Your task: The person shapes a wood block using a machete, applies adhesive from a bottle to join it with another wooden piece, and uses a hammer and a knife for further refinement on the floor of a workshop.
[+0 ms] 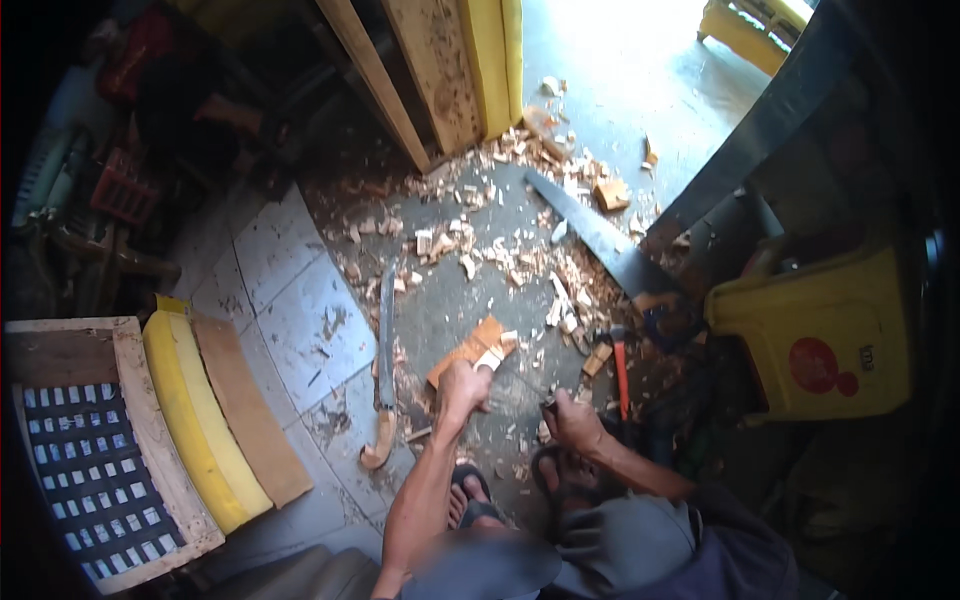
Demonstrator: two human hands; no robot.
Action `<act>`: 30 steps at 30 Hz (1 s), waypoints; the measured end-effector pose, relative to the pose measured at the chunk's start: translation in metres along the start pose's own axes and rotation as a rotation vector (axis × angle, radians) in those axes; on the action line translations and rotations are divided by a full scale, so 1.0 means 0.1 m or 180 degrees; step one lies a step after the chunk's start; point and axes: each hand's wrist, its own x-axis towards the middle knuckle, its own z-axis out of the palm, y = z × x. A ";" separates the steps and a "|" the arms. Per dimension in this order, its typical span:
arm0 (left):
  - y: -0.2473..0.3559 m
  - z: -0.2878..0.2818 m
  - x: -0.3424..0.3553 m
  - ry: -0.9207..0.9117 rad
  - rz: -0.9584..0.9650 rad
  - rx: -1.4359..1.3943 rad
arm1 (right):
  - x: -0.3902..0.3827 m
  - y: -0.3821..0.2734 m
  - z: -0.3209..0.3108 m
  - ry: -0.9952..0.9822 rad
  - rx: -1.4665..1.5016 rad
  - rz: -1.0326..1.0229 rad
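My left hand (465, 386) is closed around a small pale piece of wood (491, 357). That piece is held against a flat orange-brown wooden board (463, 351) lying on the floor. To the right and a little nearer me, my right hand (574, 420) is curled into a closed grip. Something small and dark pokes out at its fingertips, too little of it showing to name. A long knife (387, 335) with a curved wooden handle lies left of my left hand. Beyond my right hand rests a hammer (621, 376) with an orange-red handle.
A handsaw (597, 237) lies among wood shavings (515, 255) and a wood block (611, 194). A yellow plastic chair (815, 345) is at right. At left stand a webbed wooden frame (128, 390) and a yellow foam strip (200, 430). Another wooden frame (437, 75) rises ahead.
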 end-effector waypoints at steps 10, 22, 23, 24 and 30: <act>0.07 -0.08 0.04 -0.0016 -0.0061 0.0062 | 0.12 -0.04 -0.02 -0.0012 -0.0044 0.0102; -0.11 -0.03 0.09 -0.0008 0.0042 0.0012 | 0.03 0.03 0.03 -0.0230 -0.0219 0.0153; -0.07 -0.04 0.05 -0.0005 0.0000 -0.0022 | 0.04 -0.03 -0.03 -0.0171 -0.0180 0.0114; -0.01 -0.07 0.03 -0.0003 -0.0041 -0.0056 | 0.10 -0.07 -0.06 -0.0111 -0.0140 0.0076; -0.06 -0.07 0.12 0.0041 0.0112 -0.0197 | 0.22 -0.08 -0.15 -0.0285 -0.0032 0.0458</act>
